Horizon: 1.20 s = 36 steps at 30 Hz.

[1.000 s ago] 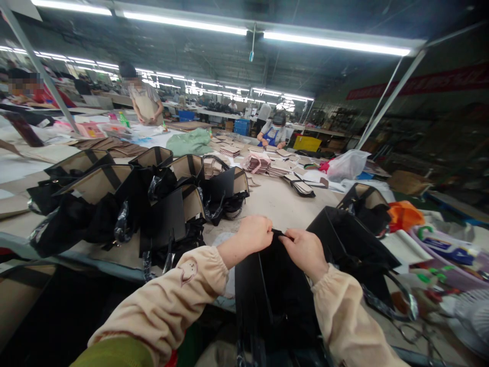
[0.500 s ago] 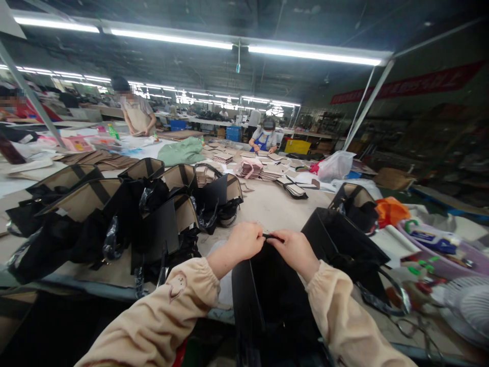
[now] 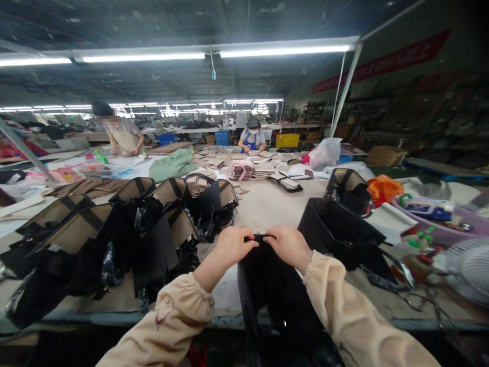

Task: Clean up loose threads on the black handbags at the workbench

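A black paper bag (image 3: pixel 275 290) stands open-topped at the table's near edge, right in front of me. My left hand (image 3: pixel 232 245) and my right hand (image 3: pixel 288 245) both pinch its far top rim, thumbs meeting at the middle of the rim. Both hands are closed on that edge. Cream sleeves cover both forearms. The inside of the bag is dark and I cannot see into it.
A cluster of black bags with brown insides (image 3: pixel 114 224) lies on the beige table (image 3: pixel 267 204) to the left. More black bags (image 3: pixel 340 229) stand to the right, beside a purple tray (image 3: pixel 439 224) and a white fan (image 3: pixel 469 265). Two people (image 3: pixel 122 133) work at the far end.
The view has tilted down and the bag sits lower in it. My hands have drawn closer together on the rim, now touching at the thumbs.
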Tool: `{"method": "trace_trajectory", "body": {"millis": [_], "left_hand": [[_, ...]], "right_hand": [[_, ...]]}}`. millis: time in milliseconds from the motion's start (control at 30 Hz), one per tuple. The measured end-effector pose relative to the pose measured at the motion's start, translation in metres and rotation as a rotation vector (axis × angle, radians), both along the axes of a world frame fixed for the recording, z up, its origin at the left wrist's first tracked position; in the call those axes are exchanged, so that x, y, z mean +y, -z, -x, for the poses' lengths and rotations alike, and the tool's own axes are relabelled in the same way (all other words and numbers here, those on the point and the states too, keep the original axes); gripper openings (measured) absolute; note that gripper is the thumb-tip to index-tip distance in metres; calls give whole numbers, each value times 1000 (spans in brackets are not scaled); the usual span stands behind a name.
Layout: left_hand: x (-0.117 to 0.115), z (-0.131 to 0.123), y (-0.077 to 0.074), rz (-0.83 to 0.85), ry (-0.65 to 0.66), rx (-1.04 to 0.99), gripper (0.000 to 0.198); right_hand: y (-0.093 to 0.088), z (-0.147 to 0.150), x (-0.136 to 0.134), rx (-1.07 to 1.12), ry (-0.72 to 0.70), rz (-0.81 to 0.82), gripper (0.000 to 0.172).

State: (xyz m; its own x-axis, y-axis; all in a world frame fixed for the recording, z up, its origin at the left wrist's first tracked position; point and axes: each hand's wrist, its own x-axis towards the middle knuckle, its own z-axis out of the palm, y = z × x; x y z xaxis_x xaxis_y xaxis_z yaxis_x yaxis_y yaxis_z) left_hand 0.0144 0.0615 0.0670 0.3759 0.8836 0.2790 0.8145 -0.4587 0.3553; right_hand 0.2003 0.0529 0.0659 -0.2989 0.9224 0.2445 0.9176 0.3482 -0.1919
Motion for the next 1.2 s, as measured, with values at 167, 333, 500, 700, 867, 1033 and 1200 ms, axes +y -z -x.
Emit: {"method": "trace_trajectory", "body": {"millis": [167,333,500,700,867,1033,1200], "left_hand": [[0,-5,2,-44,28,-9,15],[3,-7,5,-77,97,-84,13],[4,-5,7,-92,158,-122,12],[5,-7,11,-110,112,-174,8],[7,-7,10,-98,229,-260,8],[8,-10,12,-113,211,-347,9],[8,-15,16,-130,129,-356,8]], "right_hand": [[-1,-1,0,35,-3,28,23],[0,-6,0,49,-4,33,23],[-1,-6,-2,35,8,43,24],[-5,-3,-4,10,20,71,26],[-2,-4,-5,12,-9,22,25],[0,-4,-4,27,-13,6,24],[-1,-4,-3,24,-13,0,25]]}}
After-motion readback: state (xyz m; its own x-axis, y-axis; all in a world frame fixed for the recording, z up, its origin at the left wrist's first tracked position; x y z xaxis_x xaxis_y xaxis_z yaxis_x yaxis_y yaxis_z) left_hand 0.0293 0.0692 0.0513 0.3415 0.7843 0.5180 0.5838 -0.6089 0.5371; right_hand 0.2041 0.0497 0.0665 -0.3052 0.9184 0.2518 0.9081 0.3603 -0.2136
